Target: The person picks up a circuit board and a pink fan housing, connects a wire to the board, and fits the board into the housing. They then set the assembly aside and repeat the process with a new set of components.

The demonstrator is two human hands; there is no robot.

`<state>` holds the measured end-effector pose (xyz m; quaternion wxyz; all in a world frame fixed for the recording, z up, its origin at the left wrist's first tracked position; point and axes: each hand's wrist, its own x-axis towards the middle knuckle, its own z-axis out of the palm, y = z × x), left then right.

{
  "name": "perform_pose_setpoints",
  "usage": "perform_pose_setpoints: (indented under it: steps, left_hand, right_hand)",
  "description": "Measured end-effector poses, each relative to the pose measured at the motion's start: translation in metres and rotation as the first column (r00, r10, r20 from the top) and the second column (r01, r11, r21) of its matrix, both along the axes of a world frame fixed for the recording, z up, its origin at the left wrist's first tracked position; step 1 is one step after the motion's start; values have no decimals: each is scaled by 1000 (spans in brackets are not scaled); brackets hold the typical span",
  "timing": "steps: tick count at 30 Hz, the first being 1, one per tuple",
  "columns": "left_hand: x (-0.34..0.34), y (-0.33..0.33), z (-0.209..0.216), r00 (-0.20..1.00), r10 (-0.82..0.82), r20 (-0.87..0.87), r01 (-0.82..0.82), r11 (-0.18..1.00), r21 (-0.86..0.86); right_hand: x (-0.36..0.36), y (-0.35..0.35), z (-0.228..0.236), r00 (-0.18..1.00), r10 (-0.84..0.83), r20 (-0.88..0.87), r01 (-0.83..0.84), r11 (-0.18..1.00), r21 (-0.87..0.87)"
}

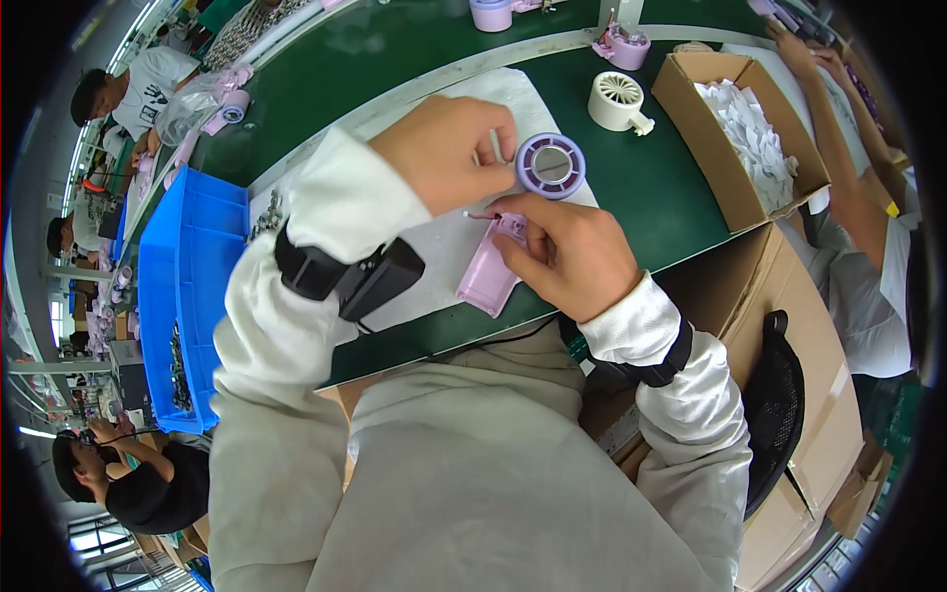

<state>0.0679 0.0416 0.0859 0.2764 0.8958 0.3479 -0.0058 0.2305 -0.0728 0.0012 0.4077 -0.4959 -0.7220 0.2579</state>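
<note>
My right hand (572,252) grips a pink plastic handle shell (486,276) at its upper end, where small inner parts and a short wire show. The shell slants over the white sheet (395,306) on the bench. Just beyond it is a lilac fan head (550,166), a round ring with a shiny disc at its centre; whether it is joined to the shell I cannot tell. My left hand (449,148) is beside the fan head's left edge, its fingers bent in and the tips close together. Anything between those fingertips is too small or hidden to make out.
A white fan housing (618,103) and a cardboard box (695,148) of white scraps stand to the right. Far up is a pink fan part (625,47). Blue bins (187,296) with metal pieces flank my left arm. Other people work on both sides.
</note>
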Motion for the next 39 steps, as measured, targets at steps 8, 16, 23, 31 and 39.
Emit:
perform_pose_setpoints:
  steps: [8,16,23,31,39]
  left_hand:
    - [-47,-63,-34,659,427,619,-200,893,-403]
    - [-74,-85,-73,335,820,464,-195,543,-817]
    - [-60,-100,-80,409,701,585,-207,696,-688]
    - [-60,-101,-81,526,531,664,-257,844,-472]
    - [-63,-104,-78,615,449,648,-206,885,-418]
  right_hand:
    - [7,1,-7,999,3,50,-6,998,63]
    - [6,1,-1,984,177,7,-177,983,53]
    - [-5,-5,-5,989,150,15,-150,976,156]
    - [-10,-9,1,998,57,35,-61,989,132]
    - [-5,-6,2,998,56,33,-60,991,119]
